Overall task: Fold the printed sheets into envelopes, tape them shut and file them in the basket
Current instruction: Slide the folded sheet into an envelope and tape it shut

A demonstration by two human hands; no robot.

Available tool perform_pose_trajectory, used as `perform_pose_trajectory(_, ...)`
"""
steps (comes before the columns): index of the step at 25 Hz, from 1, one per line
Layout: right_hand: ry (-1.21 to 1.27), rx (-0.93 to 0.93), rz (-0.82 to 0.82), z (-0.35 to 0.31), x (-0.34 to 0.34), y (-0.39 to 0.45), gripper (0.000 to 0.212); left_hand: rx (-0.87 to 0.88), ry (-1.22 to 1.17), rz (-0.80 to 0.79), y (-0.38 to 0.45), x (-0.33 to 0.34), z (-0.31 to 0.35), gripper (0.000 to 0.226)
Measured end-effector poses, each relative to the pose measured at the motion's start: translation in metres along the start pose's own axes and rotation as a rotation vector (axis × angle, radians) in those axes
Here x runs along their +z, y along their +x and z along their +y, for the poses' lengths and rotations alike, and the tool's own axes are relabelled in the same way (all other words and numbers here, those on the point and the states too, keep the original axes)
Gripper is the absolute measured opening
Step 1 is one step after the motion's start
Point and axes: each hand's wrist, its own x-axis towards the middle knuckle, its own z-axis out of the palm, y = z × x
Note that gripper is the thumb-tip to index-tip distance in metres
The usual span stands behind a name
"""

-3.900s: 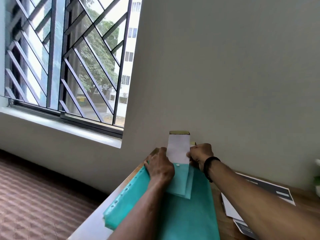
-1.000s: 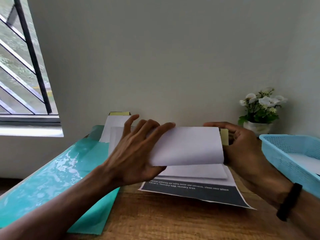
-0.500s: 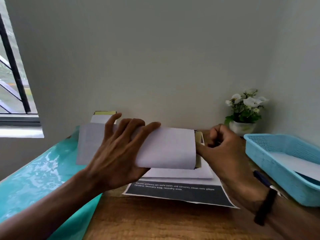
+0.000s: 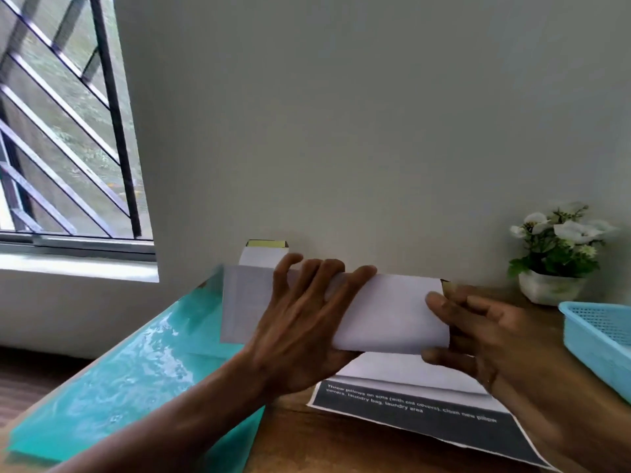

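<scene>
I hold a white envelope (image 4: 392,312) above the wooden desk (image 4: 341,445), its long side level. My left hand (image 4: 307,322) grips its middle and left part, fingers curled over the top edge. My right hand (image 4: 478,332) holds its right end, thumb on the front, by the yellowish flap strip (image 4: 448,287). Below it lies a stack of printed sheets (image 4: 426,407) with a dark band of white text. The blue basket (image 4: 601,339) stands at the right edge with a white sheet inside.
A teal plastic folder (image 4: 129,380) covers the desk's left part. Another white envelope with a yellow strip (image 4: 263,250) leans against the wall behind. A small pot of white flowers (image 4: 556,257) stands at the back right. A barred window (image 4: 65,124) is at the left.
Since the earliest frame I took an envelope from the pile by the wall and turned it level. In the last half second my right thumb moved onto its right end.
</scene>
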Motion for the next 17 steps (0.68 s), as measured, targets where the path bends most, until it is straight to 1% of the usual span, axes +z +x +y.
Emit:
perform_pose_trajectory(3,0.104,0.212,-0.191,0.002,0.004,-0.007,0.007,0.077,-0.013,0.0,-0.002,0.002,0.007,0.084)
perform_pose_trajectory(4,0.136,0.236,-0.259,0.005,0.004,-0.007,0.021,0.1,-0.02,-0.005,-0.002,0.001,0.009,0.084)
perform_pose_trajectory(6,0.195,0.258,-0.321,0.013,0.004,-0.005,0.069,0.134,-0.009,-0.031,-0.001,0.001,0.009,0.086)
perform_pose_trajectory(7,0.194,0.257,-0.32,0.014,0.004,-0.005,0.08,0.139,-0.001,-0.046,-0.001,0.0,0.008,0.088)
perform_pose_trajectory(8,0.175,0.233,-0.34,0.013,0.003,-0.004,0.083,0.129,-0.003,-0.061,0.0,-0.001,0.005,0.09)
perform_pose_trajectory(10,0.148,0.192,-0.386,0.009,0.002,-0.003,0.082,0.075,-0.028,-0.077,0.001,-0.004,-0.002,0.094)
perform_pose_trajectory(11,0.146,0.18,-0.381,0.007,0.001,-0.004,0.081,0.054,-0.037,-0.067,0.002,-0.005,-0.004,0.094)
perform_pose_trajectory(14,0.146,0.145,-0.354,0.001,-0.003,0.0,0.074,0.027,-0.029,0.007,0.004,-0.003,-0.012,0.087)
perform_pose_trajectory(15,0.122,0.107,-0.303,-0.003,-0.006,0.001,0.07,0.017,-0.022,0.026,0.005,-0.002,-0.018,0.084)
perform_pose_trajectory(17,-0.032,-0.014,-0.12,-0.01,-0.017,0.007,0.055,-0.032,0.0,0.023,0.006,-0.001,-0.035,0.085)
